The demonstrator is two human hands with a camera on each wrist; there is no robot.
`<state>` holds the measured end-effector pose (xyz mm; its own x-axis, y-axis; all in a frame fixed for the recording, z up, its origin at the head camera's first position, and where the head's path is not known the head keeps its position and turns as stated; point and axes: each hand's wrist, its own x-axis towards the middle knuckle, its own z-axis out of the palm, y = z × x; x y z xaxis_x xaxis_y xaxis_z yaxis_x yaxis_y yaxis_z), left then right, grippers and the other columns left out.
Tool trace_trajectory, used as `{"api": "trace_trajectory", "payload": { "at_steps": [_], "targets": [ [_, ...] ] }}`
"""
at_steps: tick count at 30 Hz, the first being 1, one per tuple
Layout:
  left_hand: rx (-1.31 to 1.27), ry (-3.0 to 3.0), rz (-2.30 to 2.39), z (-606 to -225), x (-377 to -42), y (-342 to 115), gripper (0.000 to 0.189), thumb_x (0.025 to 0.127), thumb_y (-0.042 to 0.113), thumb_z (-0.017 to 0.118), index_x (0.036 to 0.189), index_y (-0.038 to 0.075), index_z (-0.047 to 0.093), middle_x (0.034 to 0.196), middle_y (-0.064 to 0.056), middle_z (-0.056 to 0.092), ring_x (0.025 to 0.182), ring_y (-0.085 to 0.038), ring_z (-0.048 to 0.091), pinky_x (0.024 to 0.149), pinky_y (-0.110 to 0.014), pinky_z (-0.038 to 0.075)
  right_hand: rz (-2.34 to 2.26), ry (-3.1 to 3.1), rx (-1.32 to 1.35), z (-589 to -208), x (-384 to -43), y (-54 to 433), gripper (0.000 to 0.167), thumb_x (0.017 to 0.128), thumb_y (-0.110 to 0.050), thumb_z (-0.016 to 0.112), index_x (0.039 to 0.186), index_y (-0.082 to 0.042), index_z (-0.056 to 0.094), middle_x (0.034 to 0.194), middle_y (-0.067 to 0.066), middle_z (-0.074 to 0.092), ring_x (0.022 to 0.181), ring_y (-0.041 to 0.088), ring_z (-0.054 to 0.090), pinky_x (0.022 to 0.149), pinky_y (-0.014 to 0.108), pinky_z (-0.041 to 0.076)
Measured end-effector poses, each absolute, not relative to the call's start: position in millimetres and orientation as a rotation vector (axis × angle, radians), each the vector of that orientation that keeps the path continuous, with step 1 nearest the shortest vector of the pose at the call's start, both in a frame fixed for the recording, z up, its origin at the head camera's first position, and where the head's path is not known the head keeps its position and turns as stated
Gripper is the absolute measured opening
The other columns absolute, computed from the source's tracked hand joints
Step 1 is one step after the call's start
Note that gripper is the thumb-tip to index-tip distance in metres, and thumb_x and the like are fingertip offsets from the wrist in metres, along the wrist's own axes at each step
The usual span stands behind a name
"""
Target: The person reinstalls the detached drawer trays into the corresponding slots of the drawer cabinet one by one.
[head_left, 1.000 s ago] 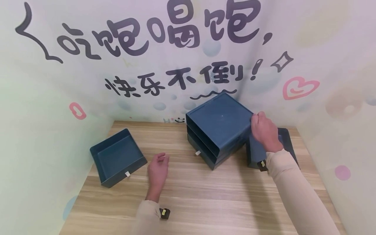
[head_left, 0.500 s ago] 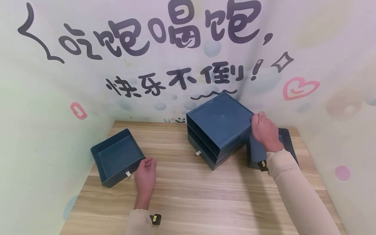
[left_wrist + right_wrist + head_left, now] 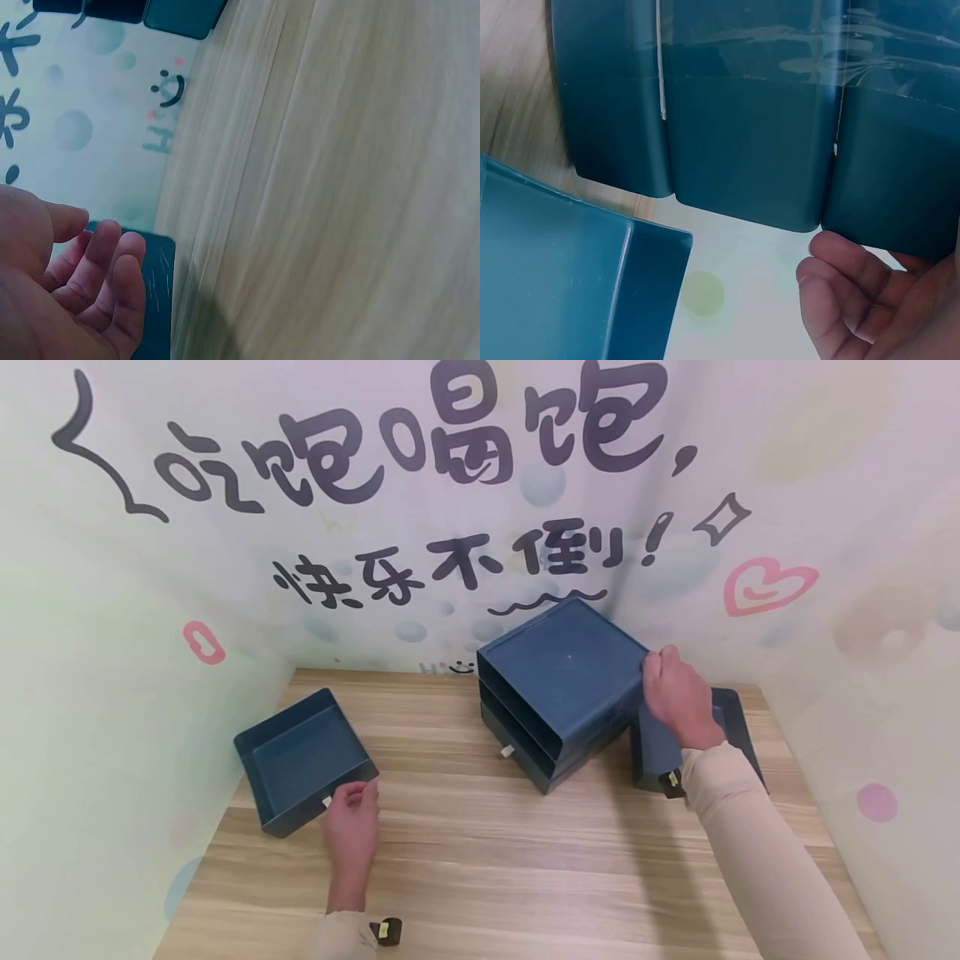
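A dark blue desktop drawer cabinet (image 3: 566,664) stands right of centre, its upper slots without drawers and a white-tabbed drawer (image 3: 517,758) in the lowest one. My right hand (image 3: 678,693) grips its right-hand top corner; the right wrist view shows curled fingers (image 3: 847,285) at the edge of the cabinet (image 3: 742,150). At the left lies a pulled-out drawer (image 3: 307,760) with a white tab (image 3: 327,802). My left hand (image 3: 352,827) is at its front panel, close to the tab. In the left wrist view the left hand's fingers (image 3: 97,285) are loosely bent before the drawer (image 3: 159,292), with nothing between them and the thumb.
Another loose drawer (image 3: 731,718) lies right of the cabinet, partly behind the right hand and forearm. The wooden table (image 3: 480,877) meets printed wall sheets (image 3: 405,560) at the back and both sides.
My left hand has moved left and slightly nearer, from beside the left drawer to its front panel near the tab. The right hand has kept its grip on the cabinet.
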<state>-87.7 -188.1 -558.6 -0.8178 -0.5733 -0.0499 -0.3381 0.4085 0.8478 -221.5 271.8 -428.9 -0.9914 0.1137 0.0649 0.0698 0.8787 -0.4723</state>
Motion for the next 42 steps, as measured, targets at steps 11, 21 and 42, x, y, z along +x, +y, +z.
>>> {"api": "trace_trajectory", "payload": {
  "at_steps": [11, 21, 42],
  "targets": [
    [0.841, -2.392, -1.334, -560.6, -78.2, -207.2, 0.031, 0.101, 0.034, 0.062, 0.111, 0.004, 0.065, 0.1, -0.017, 0.071, 0.071, -0.006, 0.061, 0.061, -0.019, 0.048, 0.729, -2.956, -0.146, -429.2, -220.6, 271.3, 0.059, 0.106, -0.043, 0.007, 0.103, 0.001, 0.046, 0.083, 0.024, 0.053, 0.077, 0.042, 0.057, 0.062, 0.046, 0.04],
    [0.939, -2.397, -1.253, -564.1, -71.7, -216.4, 0.035, 0.102, 0.034, 0.059, 0.113, 0.001, 0.063, 0.105, -0.023, 0.071, 0.088, -0.033, 0.066, 0.07, -0.029, 0.046, 0.739, -2.966, -0.151, -426.3, -219.9, 270.8, 0.056, 0.106, -0.041, 0.009, 0.104, 0.002, 0.045, 0.082, 0.021, 0.051, 0.075, 0.041, 0.056, 0.061, 0.042, 0.038],
    [1.078, -2.342, -1.343, -568.6, -67.8, -231.5, 0.048, 0.102, 0.042, 0.057, 0.109, -0.005, 0.063, 0.094, -0.022, 0.076, 0.056, 0.0, 0.06, 0.056, -0.022, 0.046, 0.746, -2.953, -0.146, -428.2, -219.2, 270.3, 0.057, 0.106, -0.043, 0.009, 0.102, 0.001, 0.045, 0.081, 0.022, 0.051, 0.075, 0.041, 0.056, 0.06, 0.041, 0.037]
  ]
}}
